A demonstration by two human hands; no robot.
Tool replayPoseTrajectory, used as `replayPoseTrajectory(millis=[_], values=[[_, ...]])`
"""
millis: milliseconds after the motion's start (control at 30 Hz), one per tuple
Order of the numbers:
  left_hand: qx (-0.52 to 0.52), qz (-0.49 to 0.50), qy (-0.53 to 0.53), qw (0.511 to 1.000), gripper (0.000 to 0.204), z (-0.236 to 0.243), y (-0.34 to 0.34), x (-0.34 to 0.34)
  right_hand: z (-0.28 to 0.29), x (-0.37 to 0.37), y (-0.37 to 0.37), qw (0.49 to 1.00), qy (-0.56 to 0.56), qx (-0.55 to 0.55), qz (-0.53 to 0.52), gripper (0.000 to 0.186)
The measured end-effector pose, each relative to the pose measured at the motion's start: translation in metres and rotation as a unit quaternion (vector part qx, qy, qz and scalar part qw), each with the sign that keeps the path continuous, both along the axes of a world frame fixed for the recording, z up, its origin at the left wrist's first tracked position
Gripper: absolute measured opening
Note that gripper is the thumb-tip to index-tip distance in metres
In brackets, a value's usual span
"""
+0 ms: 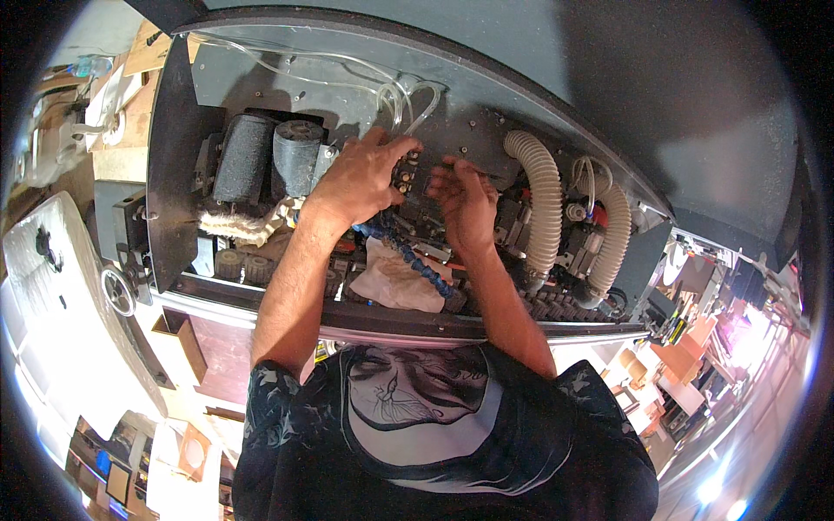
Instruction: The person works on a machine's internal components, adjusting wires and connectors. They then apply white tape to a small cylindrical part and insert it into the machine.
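Both my hands reach into an open machine housing [347, 65]. My left hand [358, 181] is closed around a small dark block with brass-coloured fittings [405, 179], fingers over its top and thumb near its lower end. Just right of the block is my right hand [466, 204], its fingers curled together. A thin dark thing seems to stick out by its fingertips, too small and blurred to name. Clear thin tubes [393, 97] loop down from the back wall toward the block. Below my hands lie a blue segmented hose [408, 253] and a crumpled white cloth [391, 280].
Two dark cylinders [298, 156] stand left of my left hand. Ribbed cream hoses [540, 191] curve down at the right. The housing's front metal rail [382, 333] runs close to my body. A wrapped white panel [74, 304] stands outside, at the left.
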State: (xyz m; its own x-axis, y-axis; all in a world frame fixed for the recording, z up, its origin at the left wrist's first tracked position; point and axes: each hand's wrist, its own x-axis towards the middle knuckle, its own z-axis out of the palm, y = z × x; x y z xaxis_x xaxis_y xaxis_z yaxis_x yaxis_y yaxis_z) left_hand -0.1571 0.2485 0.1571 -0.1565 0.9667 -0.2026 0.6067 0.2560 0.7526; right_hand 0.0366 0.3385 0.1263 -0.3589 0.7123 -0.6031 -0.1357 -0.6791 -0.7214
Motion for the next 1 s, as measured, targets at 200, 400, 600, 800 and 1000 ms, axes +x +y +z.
replayPoseTrajectory(millis=[200,400,600,800,1000], values=[[0.015,-0.009,0.006,1.0,0.071,0.004,0.002,-0.003,0.044,-0.026,-0.002,0.76,-0.287,0.547,0.203,0.023],[0.042,-0.006,-0.001,0.999,0.072,0.008,-0.001,-0.003,0.047,-0.015,-0.006,0.838,-0.273,0.441,0.168,0.023],[0.0,0.002,-0.017,1.0,0.076,0.007,-0.001,-0.002,0.02,0.007,0.004,0.998,-0.036,0.041,0.023,0.03],[-0.017,-0.005,-0.01,1.0,0.077,0.009,0.0,-0.002,-0.008,0.012,0.002,0.996,0.047,-0.069,-0.011,0.032],[0.001,-0.005,0.01,1.0,0.075,0.003,-0.001,-0.001,0.016,-0.006,-0.009,0.99,-0.084,0.105,0.037,0.027]])
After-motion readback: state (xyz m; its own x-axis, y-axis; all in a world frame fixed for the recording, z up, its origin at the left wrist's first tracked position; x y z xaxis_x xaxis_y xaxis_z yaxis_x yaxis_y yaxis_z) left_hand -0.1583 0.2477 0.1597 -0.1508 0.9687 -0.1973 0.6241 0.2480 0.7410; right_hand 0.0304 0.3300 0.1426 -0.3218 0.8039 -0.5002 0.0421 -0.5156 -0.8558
